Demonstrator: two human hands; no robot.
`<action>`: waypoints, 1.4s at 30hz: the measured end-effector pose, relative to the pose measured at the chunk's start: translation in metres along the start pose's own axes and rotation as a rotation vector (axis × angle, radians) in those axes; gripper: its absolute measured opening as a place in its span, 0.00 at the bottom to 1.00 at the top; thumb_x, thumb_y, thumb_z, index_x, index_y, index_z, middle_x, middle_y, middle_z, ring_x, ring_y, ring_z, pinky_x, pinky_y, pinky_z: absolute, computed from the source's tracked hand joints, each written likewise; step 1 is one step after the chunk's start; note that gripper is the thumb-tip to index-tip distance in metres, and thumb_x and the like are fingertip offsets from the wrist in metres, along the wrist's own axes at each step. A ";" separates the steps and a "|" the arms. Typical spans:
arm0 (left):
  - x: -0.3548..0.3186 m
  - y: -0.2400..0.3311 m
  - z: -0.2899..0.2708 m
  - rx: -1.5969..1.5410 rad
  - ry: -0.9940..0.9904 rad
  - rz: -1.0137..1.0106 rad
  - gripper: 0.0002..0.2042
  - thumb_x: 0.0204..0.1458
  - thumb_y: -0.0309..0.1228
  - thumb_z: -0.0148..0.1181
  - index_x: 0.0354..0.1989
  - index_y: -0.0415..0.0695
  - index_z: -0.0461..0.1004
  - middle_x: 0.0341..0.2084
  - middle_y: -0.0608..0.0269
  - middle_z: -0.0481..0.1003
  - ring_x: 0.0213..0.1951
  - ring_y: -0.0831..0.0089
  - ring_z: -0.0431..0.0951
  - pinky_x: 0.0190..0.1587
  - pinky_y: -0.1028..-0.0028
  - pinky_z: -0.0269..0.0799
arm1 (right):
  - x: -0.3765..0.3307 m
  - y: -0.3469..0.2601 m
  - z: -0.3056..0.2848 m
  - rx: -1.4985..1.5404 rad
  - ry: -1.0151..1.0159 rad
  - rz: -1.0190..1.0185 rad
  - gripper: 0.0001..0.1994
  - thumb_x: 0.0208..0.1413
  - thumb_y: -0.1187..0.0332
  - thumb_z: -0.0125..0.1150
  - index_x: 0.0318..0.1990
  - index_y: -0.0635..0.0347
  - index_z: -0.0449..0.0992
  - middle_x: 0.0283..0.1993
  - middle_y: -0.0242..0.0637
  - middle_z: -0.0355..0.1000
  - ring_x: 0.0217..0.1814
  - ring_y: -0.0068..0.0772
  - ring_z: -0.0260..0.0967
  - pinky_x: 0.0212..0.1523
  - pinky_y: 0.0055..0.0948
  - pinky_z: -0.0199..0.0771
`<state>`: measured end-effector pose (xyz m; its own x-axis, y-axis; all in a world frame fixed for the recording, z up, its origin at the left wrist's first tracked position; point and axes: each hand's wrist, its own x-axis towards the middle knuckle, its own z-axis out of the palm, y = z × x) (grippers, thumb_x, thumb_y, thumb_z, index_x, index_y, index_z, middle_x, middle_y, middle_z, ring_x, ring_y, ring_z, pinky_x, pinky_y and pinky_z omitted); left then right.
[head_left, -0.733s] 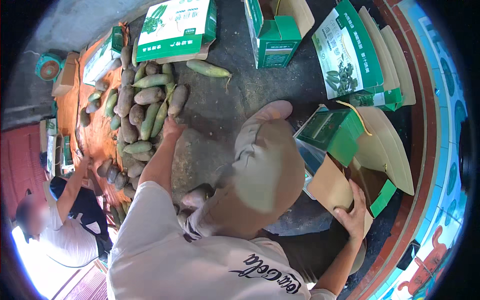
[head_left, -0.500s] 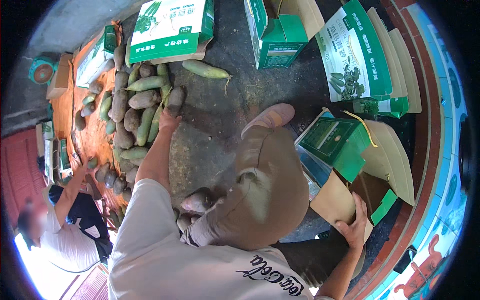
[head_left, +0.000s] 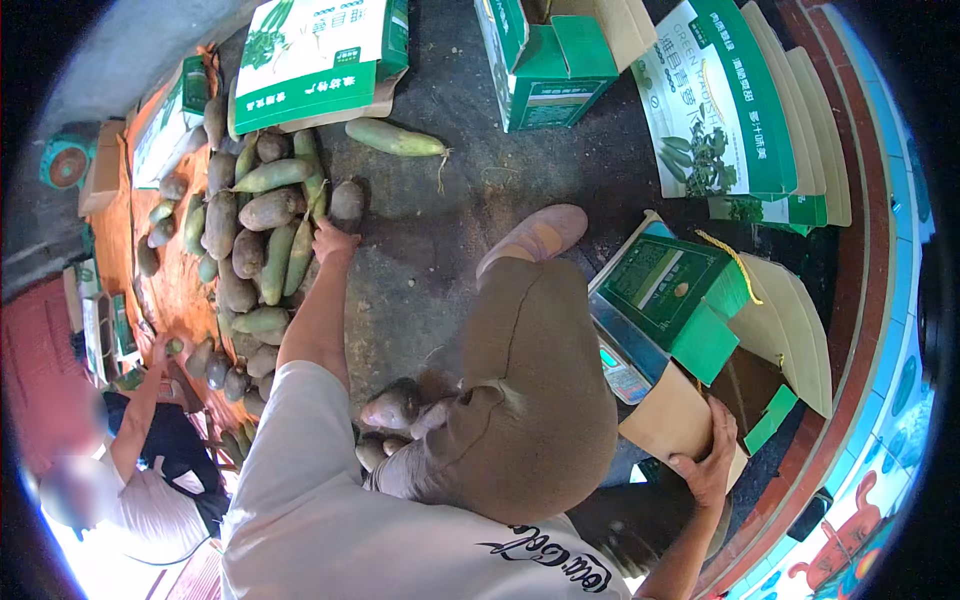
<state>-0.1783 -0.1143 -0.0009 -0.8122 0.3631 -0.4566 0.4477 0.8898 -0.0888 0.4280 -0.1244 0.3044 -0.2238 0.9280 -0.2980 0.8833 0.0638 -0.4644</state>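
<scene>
My left hand (head_left: 336, 242) is closed around the lower end of a brownish, soil-dusted radish (head_left: 348, 202), at the right edge of a pile. Next to it lie green radishes (head_left: 298, 256) and more brown ones (head_left: 272, 209). On the right, my right hand (head_left: 706, 462) grips the tan flap (head_left: 665, 415) of an open green carton (head_left: 668, 285), thumb on the flap and fingers at its edge. The carton sits on a scale (head_left: 625, 378), whose lit display shows beside the flap.
A lone green radish (head_left: 395, 138) lies on the dark floor. Flattened white-and-green cartons (head_left: 715, 110) stack at the right, and another open carton (head_left: 560, 85) stands at the back. A few radishes (head_left: 392, 405) lie near my leg. At left, a co-worker (head_left: 140, 450) reaches toward the orange sheet (head_left: 150, 290).
The brown radish at my left hand now looks more upright and foreshortened. My right hand stays on the flap. The co-worker has shifted slightly lower in view.
</scene>
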 end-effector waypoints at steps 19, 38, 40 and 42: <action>-0.062 -0.065 0.102 -0.432 -0.652 0.379 0.26 0.39 0.46 0.68 0.40 0.38 0.74 0.32 0.56 0.77 0.35 0.63 0.77 0.35 0.68 0.74 | -0.001 0.002 0.006 -0.044 0.100 -0.187 0.44 0.27 0.45 0.69 0.55 0.61 0.67 0.52 0.48 0.66 0.56 0.51 0.61 0.57 0.44 0.57; -0.320 0.103 -0.248 -0.930 -0.381 0.931 0.23 0.48 0.38 0.62 0.47 0.35 0.69 0.34 0.63 0.74 0.31 0.79 0.71 0.31 0.80 0.65 | -0.020 0.007 0.026 -0.107 0.202 -0.162 0.42 0.29 0.53 0.73 0.55 0.61 0.65 0.47 0.44 0.66 0.51 0.46 0.61 0.54 0.40 0.60; -0.356 0.123 -0.256 -0.859 -0.415 1.042 0.23 0.47 0.38 0.62 0.48 0.34 0.68 0.35 0.61 0.74 0.34 0.77 0.72 0.35 0.79 0.67 | -0.020 0.012 0.030 -0.100 0.220 -0.176 0.42 0.30 0.52 0.73 0.55 0.61 0.65 0.47 0.45 0.66 0.52 0.46 0.61 0.54 0.40 0.59; -0.379 0.144 -0.255 -0.716 -0.464 1.206 0.25 0.47 0.36 0.64 0.50 0.34 0.67 0.39 0.59 0.74 0.40 0.74 0.74 0.43 0.75 0.69 | -0.018 0.013 0.032 -0.098 0.237 -0.194 0.42 0.30 0.50 0.72 0.56 0.62 0.65 0.47 0.45 0.66 0.52 0.46 0.61 0.55 0.40 0.59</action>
<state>0.0984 -0.0535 0.3848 0.1592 0.9700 -0.1835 0.3626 0.1155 0.9248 0.4305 -0.1521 0.2774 -0.2999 0.9540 -0.0039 0.8716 0.2723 -0.4075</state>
